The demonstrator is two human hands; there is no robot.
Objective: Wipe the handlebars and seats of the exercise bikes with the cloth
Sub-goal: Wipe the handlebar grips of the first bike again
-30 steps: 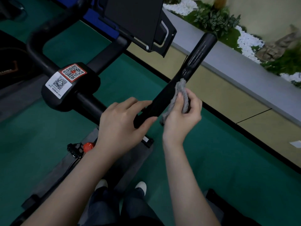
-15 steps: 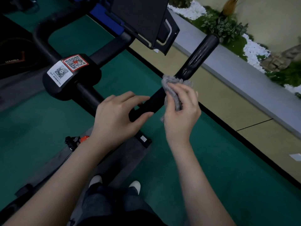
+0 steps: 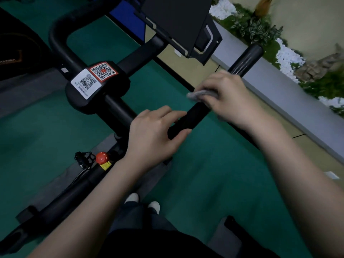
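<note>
A black exercise-bike handlebar (image 3: pixel 193 116) runs from the centre clamp up to the right, ending in a glossy tip (image 3: pixel 247 58). My left hand (image 3: pixel 154 135) grips the bar near its lower end, thumb under and fingers over. My right hand (image 3: pixel 229 97) wraps over the bar further up and holds a grey cloth (image 3: pixel 200 94) against it; only a fold of the cloth shows at my fingertips. The bike's seat is not in view.
The clamp (image 3: pixel 96 86) carries two QR stickers, with the black console (image 3: pixel 178 25) above it. A red knob (image 3: pixel 102 157) sits on the frame below. Green floor lies all around, and a grey ledge (image 3: pixel 290 101) with plants runs along the right.
My right hand has slid up the bar with the cloth and turned over on top of it. The left hand keeps its grip in the same place.
</note>
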